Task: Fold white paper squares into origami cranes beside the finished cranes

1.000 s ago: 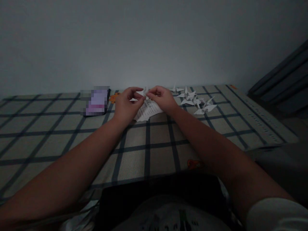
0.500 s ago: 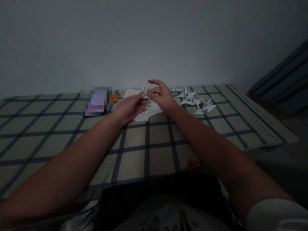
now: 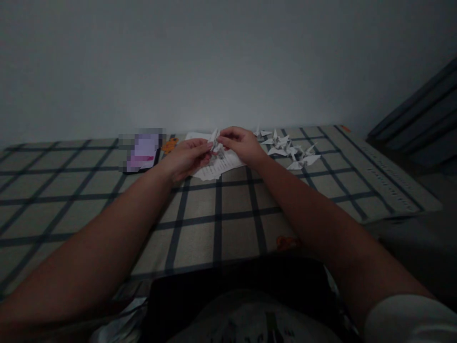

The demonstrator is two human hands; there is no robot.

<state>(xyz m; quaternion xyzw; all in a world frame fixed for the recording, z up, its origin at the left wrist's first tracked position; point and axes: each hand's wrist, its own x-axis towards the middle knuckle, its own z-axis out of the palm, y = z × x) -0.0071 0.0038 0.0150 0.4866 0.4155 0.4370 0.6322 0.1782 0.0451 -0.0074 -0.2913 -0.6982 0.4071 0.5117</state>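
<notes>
Between my fingertips stands a small, narrow piece of folded paper (image 3: 214, 138), white with grey print. My left hand (image 3: 187, 157) pinches it from the left, and my right hand (image 3: 241, 143) pinches its right side. Both hands are closed on it, just above printed paper sheets (image 3: 223, 164) with a torn front edge that lie on the checked cloth. To the right of my right hand sit several folded paper cranes (image 3: 285, 145) in a loose group, wings spread.
A phone (image 3: 144, 150) with a lit, blurred screen lies left of my hands. The checked tablecloth (image 3: 200, 205) bears orange printed figures. A plain wall (image 3: 228, 62) rises behind the table, and dark folded fabric (image 3: 424, 109) hangs at the right.
My right hand's raised fingers have come down and curled toward the folded paper. The paper, spread in two points before, now looks narrower. My left hand has shifted slightly left.
</notes>
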